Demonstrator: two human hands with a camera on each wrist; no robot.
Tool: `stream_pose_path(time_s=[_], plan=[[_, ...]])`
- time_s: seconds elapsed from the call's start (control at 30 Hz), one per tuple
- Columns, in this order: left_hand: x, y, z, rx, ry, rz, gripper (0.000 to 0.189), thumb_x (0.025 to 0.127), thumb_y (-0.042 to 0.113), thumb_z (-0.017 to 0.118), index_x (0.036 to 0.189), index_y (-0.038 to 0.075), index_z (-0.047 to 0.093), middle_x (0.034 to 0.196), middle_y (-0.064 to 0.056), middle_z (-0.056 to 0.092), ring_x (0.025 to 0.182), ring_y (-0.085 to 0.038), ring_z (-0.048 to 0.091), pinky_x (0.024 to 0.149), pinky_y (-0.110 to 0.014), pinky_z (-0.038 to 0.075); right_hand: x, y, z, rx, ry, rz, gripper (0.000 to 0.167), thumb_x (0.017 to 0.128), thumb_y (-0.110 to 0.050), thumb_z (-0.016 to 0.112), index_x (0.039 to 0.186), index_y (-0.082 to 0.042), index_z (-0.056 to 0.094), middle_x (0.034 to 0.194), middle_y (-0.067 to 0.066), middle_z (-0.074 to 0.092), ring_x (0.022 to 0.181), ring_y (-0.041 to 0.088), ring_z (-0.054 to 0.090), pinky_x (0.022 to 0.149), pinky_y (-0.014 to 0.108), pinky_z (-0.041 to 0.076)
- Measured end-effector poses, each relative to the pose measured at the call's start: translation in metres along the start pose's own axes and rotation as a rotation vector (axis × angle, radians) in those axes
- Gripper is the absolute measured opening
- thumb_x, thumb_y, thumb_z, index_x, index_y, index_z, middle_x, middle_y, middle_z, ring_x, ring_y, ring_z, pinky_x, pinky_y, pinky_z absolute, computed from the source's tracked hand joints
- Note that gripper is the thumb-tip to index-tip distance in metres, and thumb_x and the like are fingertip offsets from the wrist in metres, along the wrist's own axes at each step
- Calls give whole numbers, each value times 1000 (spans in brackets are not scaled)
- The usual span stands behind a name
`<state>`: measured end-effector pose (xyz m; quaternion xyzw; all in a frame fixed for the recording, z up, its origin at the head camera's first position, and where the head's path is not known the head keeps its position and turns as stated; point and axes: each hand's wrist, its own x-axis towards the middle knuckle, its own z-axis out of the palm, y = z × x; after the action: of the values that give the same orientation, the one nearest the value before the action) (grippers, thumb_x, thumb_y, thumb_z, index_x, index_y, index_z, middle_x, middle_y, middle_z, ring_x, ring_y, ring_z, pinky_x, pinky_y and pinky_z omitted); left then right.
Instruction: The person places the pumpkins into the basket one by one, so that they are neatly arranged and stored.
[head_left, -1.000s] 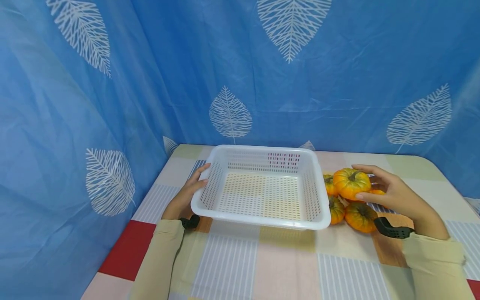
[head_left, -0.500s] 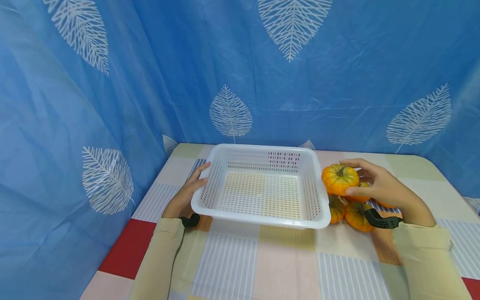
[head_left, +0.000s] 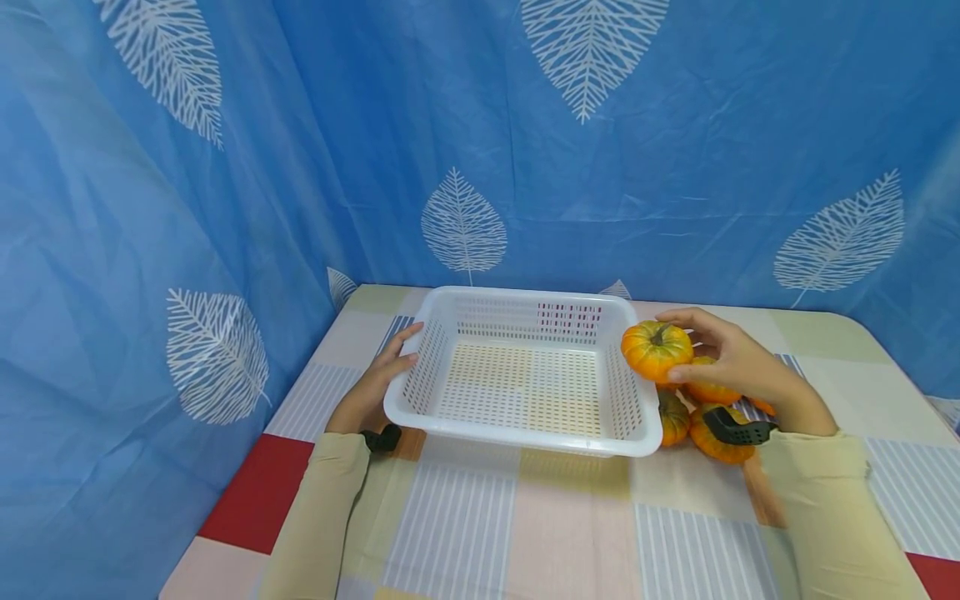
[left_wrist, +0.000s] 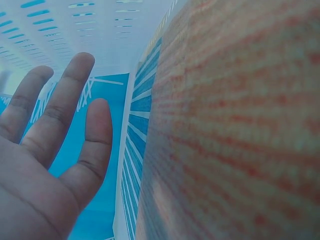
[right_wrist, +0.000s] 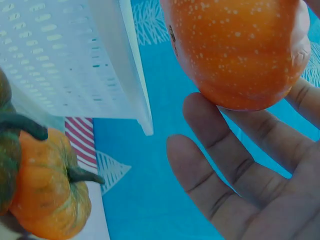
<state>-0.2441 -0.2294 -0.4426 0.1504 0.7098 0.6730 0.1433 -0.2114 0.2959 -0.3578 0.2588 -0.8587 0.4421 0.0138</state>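
Note:
A small orange and yellow pumpkin is held by my right hand, fingers and thumb around its right side. It overlaps the right rim of a white plastic basket in the head view. In the right wrist view the pumpkin's smooth speckled side rests against the fingers, with the basket wall to its left. My left hand is at the basket's left rim, its fingertips right at the edge. Three of its fingers look straight in the left wrist view.
Several more pumpkins, one of them green and orange, lie right of the basket, partly hidden by the right hand and wristband. A checked cloth covers the table. Blue curtains with white leaves hang behind and on the left.
My right hand has carried the pumpkin leftward, from above the other pumpkins to the basket's right rim. The left hand and the basket have stayed in place.

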Motion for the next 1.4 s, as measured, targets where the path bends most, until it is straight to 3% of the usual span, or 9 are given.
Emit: stream_pose_path(time_s=[0.1, 0.3, 0.4, 0.63, 1.1, 1.4], plan=[[-1, 0, 2, -39, 3, -18, 67, 113, 24, 40, 174, 23, 13, 163, -26, 34, 117, -32, 59, 90, -36, 59, 5, -3, 2, 10, -26, 12, 68, 92, 2, 82, 152, 4, 51, 137, -16, 58, 111, 0, 61, 89, 17, 54], [-2, 1, 5, -150, -3, -57, 68, 113, 27, 42, 174, 30, 12, 166, -22, 32, 121, -34, 56, 92, -39, 59, 17, -9, 6, 10, -83, 13, 69, 92, 0, 82, 153, 4, 51, 148, 19, 56, 112, 2, 61, 89, 22, 56], [-3, 2, 6, -158, 1, -62, 68, 113, 27, 43, 174, 30, 13, 167, -21, 31, 122, -34, 56, 92, -39, 60, 22, -12, 8, 9, -113, 29, 68, 93, -2, 82, 153, 4, 51, 153, 25, 52, 115, 9, 61, 90, 22, 56], [-3, 0, 6, -150, 6, -63, 67, 113, 26, 43, 173, 31, 14, 167, -20, 32, 122, -34, 55, 93, -40, 60, 32, -20, 10, 12, -180, 74, 69, 94, -8, 82, 156, 1, 51, 156, 25, 50, 127, 40, 56, 94, 23, 53], [-3, 2, 8, -152, 8, -37, 68, 113, 27, 45, 174, 27, 14, 165, -21, 33, 118, -29, 57, 90, -34, 57, 59, -26, 19, 25, -251, 60, 70, 94, -7, 83, 155, 3, 51, 152, 29, 55, 128, 44, 62, 96, 22, 54], [-3, 2, 8, -160, 12, -49, 69, 112, 28, 46, 174, 29, 14, 166, -21, 33, 117, -29, 58, 90, -35, 57, 78, -31, 29, 62, -312, 72, 71, 96, -11, 82, 158, 1, 50, 160, 26, 49, 135, 42, 58, 106, 39, 54]])
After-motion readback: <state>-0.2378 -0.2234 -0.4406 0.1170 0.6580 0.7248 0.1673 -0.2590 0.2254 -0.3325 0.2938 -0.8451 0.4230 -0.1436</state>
